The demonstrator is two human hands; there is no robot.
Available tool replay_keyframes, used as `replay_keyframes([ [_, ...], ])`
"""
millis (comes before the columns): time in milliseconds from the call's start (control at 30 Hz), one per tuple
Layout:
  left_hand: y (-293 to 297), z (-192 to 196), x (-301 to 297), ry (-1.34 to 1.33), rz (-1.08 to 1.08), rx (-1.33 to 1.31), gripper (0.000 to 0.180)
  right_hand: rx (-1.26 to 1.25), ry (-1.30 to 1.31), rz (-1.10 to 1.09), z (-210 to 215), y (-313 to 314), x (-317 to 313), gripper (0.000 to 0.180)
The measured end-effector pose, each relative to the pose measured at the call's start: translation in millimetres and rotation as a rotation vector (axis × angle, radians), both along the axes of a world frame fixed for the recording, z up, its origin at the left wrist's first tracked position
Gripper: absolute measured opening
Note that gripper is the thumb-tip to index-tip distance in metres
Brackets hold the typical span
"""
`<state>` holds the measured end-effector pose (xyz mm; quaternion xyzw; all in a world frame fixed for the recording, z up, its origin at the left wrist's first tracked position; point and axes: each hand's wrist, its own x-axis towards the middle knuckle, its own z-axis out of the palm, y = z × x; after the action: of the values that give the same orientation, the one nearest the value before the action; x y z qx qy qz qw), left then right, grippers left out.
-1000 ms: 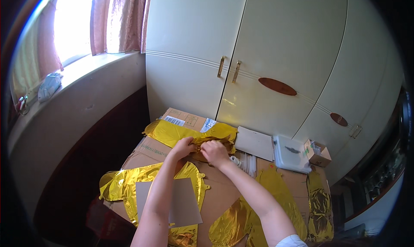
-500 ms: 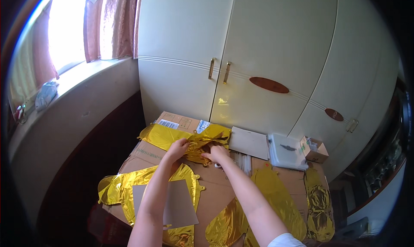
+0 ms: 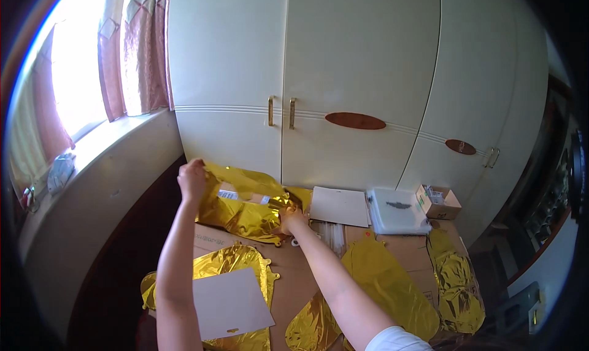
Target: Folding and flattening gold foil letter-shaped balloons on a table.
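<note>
A flat gold foil balloon (image 3: 242,218) stretches between my two hands at the back of the table. My left hand (image 3: 192,180) is closed on its left end and holds that end raised in front of the cabinet. At the other end, my right hand (image 3: 292,221) grips gathered, crumpled foil low over the cardboard. Closer to me on the left, a second gold foil balloon (image 3: 246,257) lies flat under a grey card (image 3: 234,305) with a small slot. Another flat gold foil balloon (image 3: 388,285) lies beyond my right forearm.
Cardboard (image 3: 294,283) covers the table. At the back right are a pale card (image 3: 339,205), a stack of clear plastic bags (image 3: 399,213) and a small open box (image 3: 443,202). A folded gold balloon (image 3: 455,283) lies by the right edge. A white cabinet (image 3: 362,63) stands behind.
My left hand has moved left and up, drawing the balloon's end out and lifting it. My right hand stays at the crumpled end. The view has tilted up and turned slightly right.
</note>
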<state>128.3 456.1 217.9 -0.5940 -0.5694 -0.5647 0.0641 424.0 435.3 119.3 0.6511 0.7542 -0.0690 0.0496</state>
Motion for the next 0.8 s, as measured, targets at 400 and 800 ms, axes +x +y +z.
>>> replay_keyframes([
  [400, -67, 133, -91, -0.025, 0.193, 0.336, 0.025, 0.055, 0.172, -0.002, 0, -14, 3, 0.076],
  [800, -182, 167, 75, 0.338, -0.098, 0.038, 0.018, 0.866, 1.011, 0.425, 93, -136, 22, 0.123],
])
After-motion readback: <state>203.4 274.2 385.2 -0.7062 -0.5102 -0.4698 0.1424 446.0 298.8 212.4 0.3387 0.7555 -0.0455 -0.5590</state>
